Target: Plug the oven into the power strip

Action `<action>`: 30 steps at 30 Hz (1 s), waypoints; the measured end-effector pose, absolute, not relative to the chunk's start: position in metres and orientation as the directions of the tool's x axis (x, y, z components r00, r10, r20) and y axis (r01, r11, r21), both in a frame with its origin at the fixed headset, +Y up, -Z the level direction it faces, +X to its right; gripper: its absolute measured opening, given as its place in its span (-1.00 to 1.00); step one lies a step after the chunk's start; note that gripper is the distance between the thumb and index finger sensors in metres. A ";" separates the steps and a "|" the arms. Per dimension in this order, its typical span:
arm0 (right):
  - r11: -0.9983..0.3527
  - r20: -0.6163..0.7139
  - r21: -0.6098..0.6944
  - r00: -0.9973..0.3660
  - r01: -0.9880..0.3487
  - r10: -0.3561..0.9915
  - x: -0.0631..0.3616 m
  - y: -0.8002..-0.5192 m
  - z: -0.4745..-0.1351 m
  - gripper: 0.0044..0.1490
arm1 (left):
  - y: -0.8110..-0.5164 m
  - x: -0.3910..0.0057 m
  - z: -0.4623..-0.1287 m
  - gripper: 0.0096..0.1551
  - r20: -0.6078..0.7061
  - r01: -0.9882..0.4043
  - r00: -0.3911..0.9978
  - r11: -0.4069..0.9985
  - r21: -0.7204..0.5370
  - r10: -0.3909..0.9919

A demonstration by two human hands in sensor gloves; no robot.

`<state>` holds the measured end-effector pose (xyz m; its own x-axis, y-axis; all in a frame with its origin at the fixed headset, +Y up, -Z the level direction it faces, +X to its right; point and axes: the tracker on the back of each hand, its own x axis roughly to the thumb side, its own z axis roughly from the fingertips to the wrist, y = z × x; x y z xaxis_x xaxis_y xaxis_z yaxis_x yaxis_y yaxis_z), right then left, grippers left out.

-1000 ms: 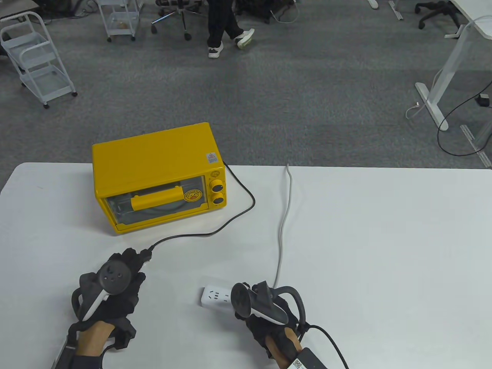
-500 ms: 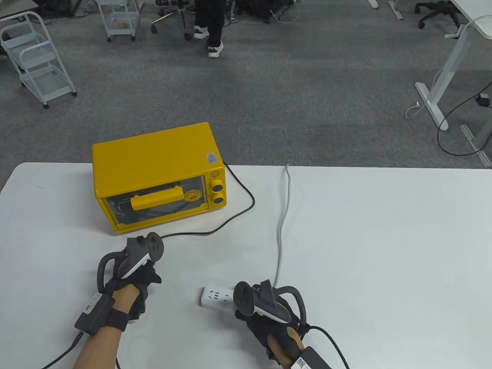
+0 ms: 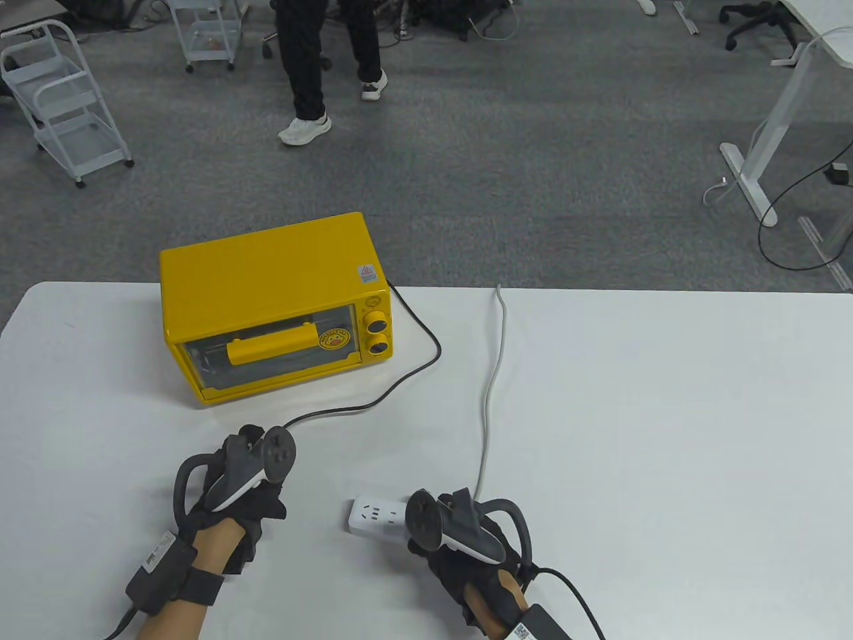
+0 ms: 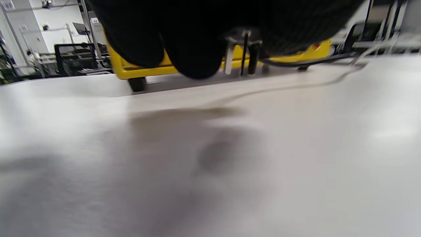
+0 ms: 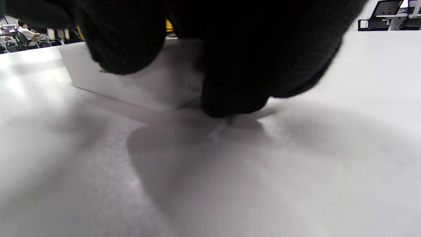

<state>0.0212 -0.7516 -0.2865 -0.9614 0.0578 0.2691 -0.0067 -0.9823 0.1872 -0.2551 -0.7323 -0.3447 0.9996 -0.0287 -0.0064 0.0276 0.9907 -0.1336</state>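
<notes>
A: Left side of the white table [image 3: 666, 413]?
B: A boxy oven [image 3: 266, 293] in glossy yellow metal with a glass door, a bar handle and two round knobs. Its black rubbery cord [image 3: 406, 377] curves off the right rear corner toward the left hand [image 3: 250, 503].

A: That hand?
B: Black knit glove, fingers closed around the black plug [image 4: 243, 49]. The left wrist view shows flat metal prongs hanging below the fingers [image 4: 194, 42], above the tabletop and clear of any socket.

A: Further right?
B: A white, smooth plastic power strip [image 3: 374, 517], rectangular, lies flat near the front edge, its grey cable [image 3: 492, 387] running to the far edge. The plug is just left of it, apart.

A: The right hand [image 3: 466, 560]?
B: Its gloved fingertips [image 5: 233, 85] press against the strip's right end and side, holding it on the table.
</notes>
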 end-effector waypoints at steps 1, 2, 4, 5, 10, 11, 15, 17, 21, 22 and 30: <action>-0.982 0.268 0.186 -0.962 -0.006 0.057 0.021 -0.752 -0.286 -0.06 | -0.730 -0.253 -0.340 -0.36 0.000 -0.024 1.000 0.992 -0.123 0.024; -0.983 0.269 0.184 -0.962 -0.005 0.055 0.021 -0.752 -0.286 -0.06 | -0.729 -0.252 -0.337 -0.38 0.004 -0.072 0.997 0.991 -0.112 0.072; -0.984 0.270 0.180 -0.961 -0.005 0.055 0.022 -0.752 -0.286 -0.06 | -0.729 -0.249 -0.330 -0.39 0.029 -0.168 0.985 0.981 -0.100 0.171; -0.984 0.270 0.179 -0.961 -0.008 0.058 0.022 -0.752 -0.286 -0.06 | -0.730 -0.247 -0.327 -0.39 0.039 -0.207 0.976 0.972 -0.112 0.213; -0.984 0.271 0.176 -0.961 -0.012 0.061 0.023 -0.752 -0.285 -0.06 | -0.734 -0.237 -0.315 -0.44 0.206 -0.333 0.917 0.940 -0.071 0.340; -0.984 0.271 0.176 -0.961 -0.013 0.061 0.023 -0.752 -0.285 -0.06 | -0.734 -0.237 -0.313 -0.46 0.214 -0.343 0.912 0.937 -0.070 0.350; -0.985 0.273 0.174 -0.960 -0.011 0.059 0.023 -0.752 -0.285 -0.06 | -0.735 -0.236 -0.314 -0.54 0.259 -0.480 0.827 0.866 -0.138 0.500; -0.984 0.272 0.175 -0.960 -0.014 0.062 0.023 -0.752 -0.285 -0.06 | -0.739 -0.235 -0.315 -0.38 0.251 -0.511 0.794 0.831 -0.221 0.554; -0.984 0.273 0.177 -0.960 -0.017 0.066 0.023 -0.753 -0.284 -0.06 | -0.742 -0.234 -0.314 -0.28 0.275 -0.488 0.772 0.811 -0.322 0.573; -0.984 0.273 0.178 -0.960 -0.018 0.067 0.024 -0.753 -0.284 -0.06 | -0.743 -0.233 -0.314 -0.25 0.286 -0.461 0.779 0.819 -0.342 0.559; -0.982 0.274 0.188 -0.958 -0.032 0.084 0.026 -0.754 -0.283 -0.06 | -0.737 -0.225 -0.311 -0.24 0.323 -0.398 0.823 0.880 -0.259 0.467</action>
